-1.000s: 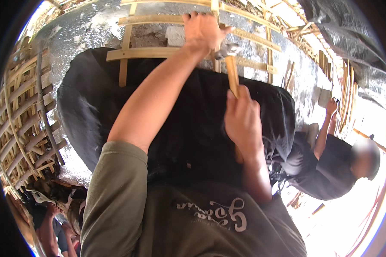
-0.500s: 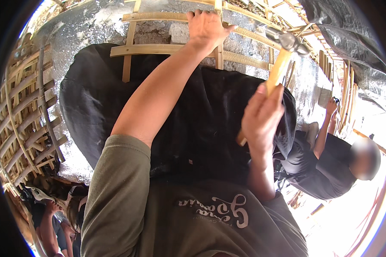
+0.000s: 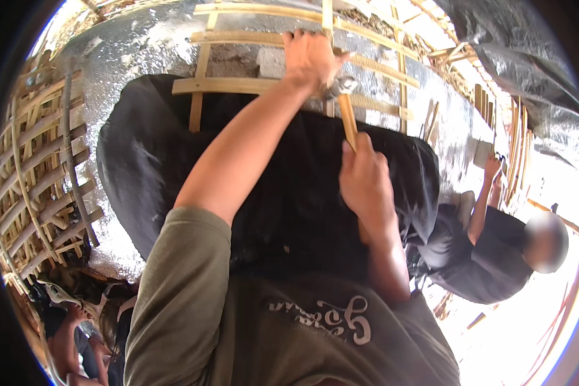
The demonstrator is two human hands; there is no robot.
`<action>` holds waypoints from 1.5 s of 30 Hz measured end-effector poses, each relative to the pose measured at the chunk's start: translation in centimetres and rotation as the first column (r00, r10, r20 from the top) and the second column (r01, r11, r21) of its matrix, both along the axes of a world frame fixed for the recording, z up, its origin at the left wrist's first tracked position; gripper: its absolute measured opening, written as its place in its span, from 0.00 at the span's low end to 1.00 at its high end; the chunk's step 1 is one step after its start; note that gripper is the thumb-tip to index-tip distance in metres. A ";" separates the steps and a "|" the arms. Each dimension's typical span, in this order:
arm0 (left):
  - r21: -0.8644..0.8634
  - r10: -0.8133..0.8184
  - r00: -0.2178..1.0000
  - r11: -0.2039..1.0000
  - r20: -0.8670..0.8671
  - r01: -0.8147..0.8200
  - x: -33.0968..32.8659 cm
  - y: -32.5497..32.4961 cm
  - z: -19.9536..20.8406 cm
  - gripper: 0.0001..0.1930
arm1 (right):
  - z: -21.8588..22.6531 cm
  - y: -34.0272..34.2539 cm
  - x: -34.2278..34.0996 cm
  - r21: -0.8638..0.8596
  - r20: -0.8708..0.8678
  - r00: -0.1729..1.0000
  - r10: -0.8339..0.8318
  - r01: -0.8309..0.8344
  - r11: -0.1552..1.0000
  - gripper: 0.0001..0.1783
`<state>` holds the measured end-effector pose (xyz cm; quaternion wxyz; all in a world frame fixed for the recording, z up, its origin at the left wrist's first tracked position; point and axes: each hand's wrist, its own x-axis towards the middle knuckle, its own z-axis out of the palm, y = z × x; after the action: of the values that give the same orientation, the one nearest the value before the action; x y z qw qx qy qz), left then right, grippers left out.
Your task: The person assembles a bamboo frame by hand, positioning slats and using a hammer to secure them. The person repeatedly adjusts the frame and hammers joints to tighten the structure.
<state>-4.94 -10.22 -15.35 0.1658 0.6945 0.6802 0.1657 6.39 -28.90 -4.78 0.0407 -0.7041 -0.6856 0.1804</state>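
Observation:
A lattice of pale bamboo strips (image 3: 235, 86) lies in front of me, its near edge by my black-clad legs. My left hand (image 3: 311, 59) presses on it where a lengthwise strip crosses, fingers curled over a crosswise strip and thumb out to the right. Whether a nail is under the fingers is hidden. In my right hand (image 3: 367, 179) is a hammer (image 3: 347, 119), gripped by its yellow wooden handle. The metal head is down at the lattice, just right of my left wrist, by a strip crossing; the exact contact point is hidden.
Beneath the lattice are a grey block (image 3: 271, 62) and a shiny silvery sheet (image 3: 119, 71). Another woven bamboo panel (image 3: 42, 167) stands at left. A person in dark clothes (image 3: 495, 257) works at right, near upright sticks (image 3: 518, 151); another person's arms (image 3: 67, 341) show lower left.
My right hand has swung the hammer down and left, from raised at the right to the lattice beside my left hand. My left hand keeps its place on the strips.

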 end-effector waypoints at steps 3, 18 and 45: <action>0.097 0.027 1.000 0.995 -0.004 -0.027 0.0 0.4 0.0 0.34 | 2.7 0.6 -0.2 0.274 -0.159 0.987 0.038 0.007 0.962 0.09; 0.034 -0.007 1.000 0.999 0.000 0.007 0.2 0.2 0.3 0.34 | -0.6 0.0 0.8 0.215 -0.029 0.998 0.051 -0.043 0.976 0.10; 0.101 0.072 0.987 0.991 0.146 -0.087 -0.1 0.1 0.6 0.31 | -0.5 1.5 6.7 -0.507 -0.811 -0.306 -0.498 -0.057 0.860 0.17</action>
<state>-5.00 -10.13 -14.73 0.1695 0.6612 0.6839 0.2576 13.08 -27.40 -5.29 0.4712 -0.3960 -0.1832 0.7665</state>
